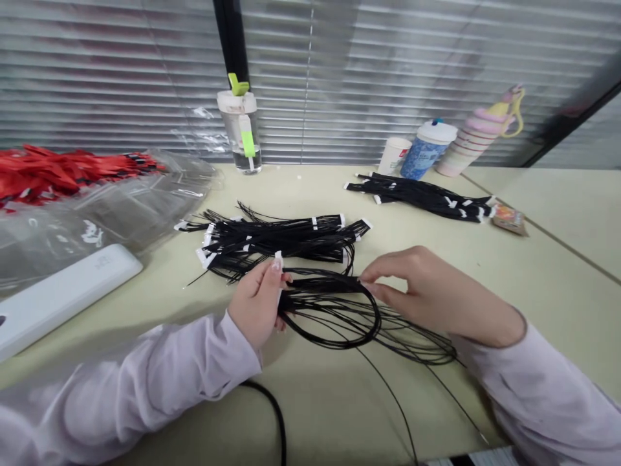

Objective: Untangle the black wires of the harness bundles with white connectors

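Observation:
A looped bundle of thin black cables (pixel 334 340) with a white connector at its left end hangs between my hands. My left hand (pixel 259 298) is closed around that end, its thumb on the white piece. My right hand (pixel 422 294) pinches the upper part of the loop with thumb and forefinger. From the bundle, loose strands trail down to the right over the table. Just behind my hands lies a pile of black cables with white connectors (pixel 276 236). Part of the bundle's left end is hidden by my left fingers.
At the left are a clear plastic bag (pixel 130 200), red cables (pixel 63 171) and a white elongated device (pixel 72 298). A water bottle (pixel 242 133), cups (pixel 427 149) and a striped bottle (pixel 478 139) stand along the blinds. Another black cable bundle (pixel 422 196) lies near a small packet (pixel 509 219).

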`<act>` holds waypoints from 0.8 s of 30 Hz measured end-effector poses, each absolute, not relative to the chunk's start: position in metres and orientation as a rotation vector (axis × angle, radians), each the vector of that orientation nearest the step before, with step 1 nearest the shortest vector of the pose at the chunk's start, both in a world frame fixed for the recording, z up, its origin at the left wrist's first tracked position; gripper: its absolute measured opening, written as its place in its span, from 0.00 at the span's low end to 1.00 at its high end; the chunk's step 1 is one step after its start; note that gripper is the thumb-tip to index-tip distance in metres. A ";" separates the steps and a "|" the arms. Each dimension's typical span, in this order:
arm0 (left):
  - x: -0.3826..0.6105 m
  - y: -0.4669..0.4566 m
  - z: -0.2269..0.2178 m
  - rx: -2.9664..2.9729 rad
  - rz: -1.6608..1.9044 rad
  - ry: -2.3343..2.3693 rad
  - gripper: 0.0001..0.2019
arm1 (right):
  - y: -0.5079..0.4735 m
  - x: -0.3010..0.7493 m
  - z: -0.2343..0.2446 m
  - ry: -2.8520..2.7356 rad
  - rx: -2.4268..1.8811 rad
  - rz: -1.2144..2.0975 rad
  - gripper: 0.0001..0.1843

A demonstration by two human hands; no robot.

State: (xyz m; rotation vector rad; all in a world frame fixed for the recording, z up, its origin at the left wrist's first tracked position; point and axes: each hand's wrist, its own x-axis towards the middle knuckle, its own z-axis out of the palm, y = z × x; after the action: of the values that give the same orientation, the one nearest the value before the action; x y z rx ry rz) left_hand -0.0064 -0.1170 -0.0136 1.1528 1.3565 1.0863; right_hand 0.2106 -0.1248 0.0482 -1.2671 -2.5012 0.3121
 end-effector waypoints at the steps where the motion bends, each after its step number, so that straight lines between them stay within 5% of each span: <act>1: -0.006 -0.117 -0.014 1.175 1.094 1.359 0.20 | -0.126 0.209 0.048 -2.538 -1.237 0.377 0.10; 6: -0.007 -0.123 -0.010 1.371 1.059 1.389 0.19 | -0.128 0.185 0.038 -2.565 -1.044 0.613 0.13; 14: -0.009 -0.129 -0.007 1.604 1.002 1.364 0.18 | -0.127 0.159 0.036 -2.566 -0.964 0.538 0.14; 19: -0.008 -0.127 -0.009 1.565 0.968 1.340 0.18 | -0.129 0.159 0.033 -2.616 -0.968 0.163 0.13; 24: -0.006 -0.120 -0.012 1.298 0.982 1.397 0.20 | -0.137 0.182 0.052 -2.557 -1.338 -0.590 0.08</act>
State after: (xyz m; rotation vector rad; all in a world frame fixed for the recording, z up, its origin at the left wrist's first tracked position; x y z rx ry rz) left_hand -0.0058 -0.1197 -0.0122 1.2980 1.3974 0.9818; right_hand 0.1821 -0.1368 0.0517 -1.3377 -2.5573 -0.5898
